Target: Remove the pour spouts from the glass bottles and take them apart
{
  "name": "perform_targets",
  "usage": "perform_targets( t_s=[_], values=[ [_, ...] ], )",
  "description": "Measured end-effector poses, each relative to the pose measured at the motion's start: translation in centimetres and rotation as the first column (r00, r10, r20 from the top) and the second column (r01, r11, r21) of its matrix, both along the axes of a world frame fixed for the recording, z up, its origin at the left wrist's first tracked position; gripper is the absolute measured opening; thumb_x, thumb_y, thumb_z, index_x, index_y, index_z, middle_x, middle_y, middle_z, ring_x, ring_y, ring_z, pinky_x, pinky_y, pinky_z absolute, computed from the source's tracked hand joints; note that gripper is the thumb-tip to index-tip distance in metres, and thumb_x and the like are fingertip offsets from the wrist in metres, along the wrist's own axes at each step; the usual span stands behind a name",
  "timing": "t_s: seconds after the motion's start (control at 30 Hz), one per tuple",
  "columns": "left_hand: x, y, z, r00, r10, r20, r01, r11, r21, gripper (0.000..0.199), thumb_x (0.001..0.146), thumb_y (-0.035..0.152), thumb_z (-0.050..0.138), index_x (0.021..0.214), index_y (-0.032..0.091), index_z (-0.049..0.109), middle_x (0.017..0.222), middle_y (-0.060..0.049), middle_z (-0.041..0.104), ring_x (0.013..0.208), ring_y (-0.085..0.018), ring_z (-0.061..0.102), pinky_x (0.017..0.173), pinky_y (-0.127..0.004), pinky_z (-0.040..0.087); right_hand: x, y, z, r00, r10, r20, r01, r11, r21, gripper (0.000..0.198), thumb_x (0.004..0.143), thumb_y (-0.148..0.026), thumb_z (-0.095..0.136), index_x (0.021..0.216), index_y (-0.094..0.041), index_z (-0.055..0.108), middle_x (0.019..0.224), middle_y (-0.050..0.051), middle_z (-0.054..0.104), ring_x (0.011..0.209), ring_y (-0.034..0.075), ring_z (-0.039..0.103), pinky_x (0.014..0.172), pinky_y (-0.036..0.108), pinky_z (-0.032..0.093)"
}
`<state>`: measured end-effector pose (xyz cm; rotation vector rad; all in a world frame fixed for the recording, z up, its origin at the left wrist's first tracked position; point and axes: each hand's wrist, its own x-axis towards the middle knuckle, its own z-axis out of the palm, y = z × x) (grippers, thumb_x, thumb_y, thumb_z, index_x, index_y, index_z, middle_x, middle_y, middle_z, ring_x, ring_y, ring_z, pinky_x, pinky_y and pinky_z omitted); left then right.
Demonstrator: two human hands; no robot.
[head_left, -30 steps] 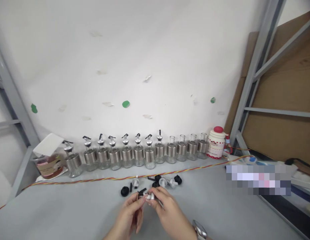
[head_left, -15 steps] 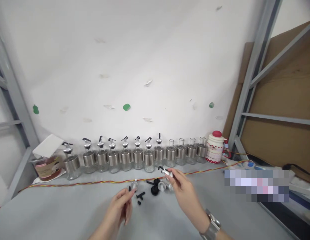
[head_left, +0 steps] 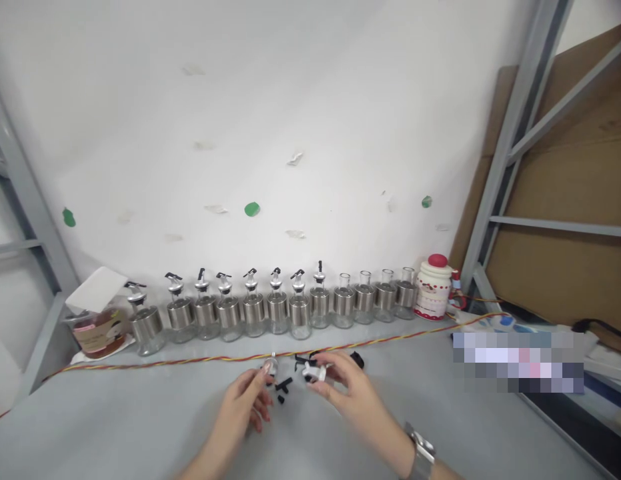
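Observation:
My left hand (head_left: 243,397) is closed, thumb and fingers pinching a small silver pourer top (head_left: 273,364) just above the table. My right hand (head_left: 351,385) grips a silver pour spout (head_left: 314,372) with a black lever, held to the right of the left hand. Between the hands lie a black T-shaped piece (head_left: 285,385) and a small black cap (head_left: 281,399). More black parts (head_left: 357,360) are partly hidden behind my right hand.
Along the wall stands a row of glass bottles (head_left: 253,315) with steel bands; those at the right have bare necks. A twisted red-yellow cord (head_left: 190,362) crosses the grey table. A labelled jar (head_left: 97,337) stands left, a red-lidded canister (head_left: 433,293) right.
My right hand has moved left and down with the pour spout, nearer the left hand, covering the loose parts. The left hand's lower fingers have spread a little; its pinch stays.

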<state>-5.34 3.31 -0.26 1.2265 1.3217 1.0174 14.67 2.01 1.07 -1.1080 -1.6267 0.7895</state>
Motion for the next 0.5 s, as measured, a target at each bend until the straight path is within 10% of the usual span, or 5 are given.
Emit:
perform_targets(
  t_s=[0.13, 0.23, 0.5],
  values=[
    [0.1, -1.7, -0.3, 0.914, -0.07, -0.399, 0.255, 0.865, 0.433, 0.034, 0.078, 0.042, 0.049, 0.106, 0.024, 0.053, 0.09, -0.004, 0.058, 0.071, -0.015, 0.058, 0.056, -0.023, 0.047, -0.5, -1.3, 0.2, 0.977, 0.16, 0.142, -0.172, 0.982, 0.074, 0.04, 0.07, -0.012, 0.061, 0.107, -0.023, 0.053, 0.103, 0.003, 0.053, 0.093, 0.015, 0.052, 0.085, 0.026, 0.041],
    [0.1, -2.5, -0.6, 0.774, -0.015, -0.633, 0.445, 0.723, 0.528, 0.033, 0.08, 0.036, 0.049, 0.111, 0.025, 0.049, 0.095, -0.006, 0.057, 0.077, -0.016, 0.058, 0.064, -0.024, 0.049, -0.7, -1.8, 0.5, 0.96, 0.184, 0.211, -0.206, 0.975, 0.089, 0.045, 0.071, -0.006, 0.057, 0.111, -0.026, 0.05, 0.107, 0.003, 0.052, 0.099, 0.015, 0.049, 0.089, 0.027, 0.038],
    [0.6, -2.8, -0.1, 0.709, -0.004, -0.706, 0.477, 0.74, 0.475, 0.018, 0.087, 0.03, 0.035, 0.091, 0.021, 0.051, 0.081, -0.002, 0.059, 0.071, -0.014, 0.057, 0.063, -0.023, 0.046, -1.2, -2.1, -0.8, 0.939, 0.26, 0.227, -0.27, 0.963, 0.017, 0.064, 0.068, -0.013, 0.064, 0.124, -0.027, 0.036, 0.108, 0.002, 0.053, 0.098, 0.015, 0.051, 0.089, 0.026, 0.038]
  ],
)
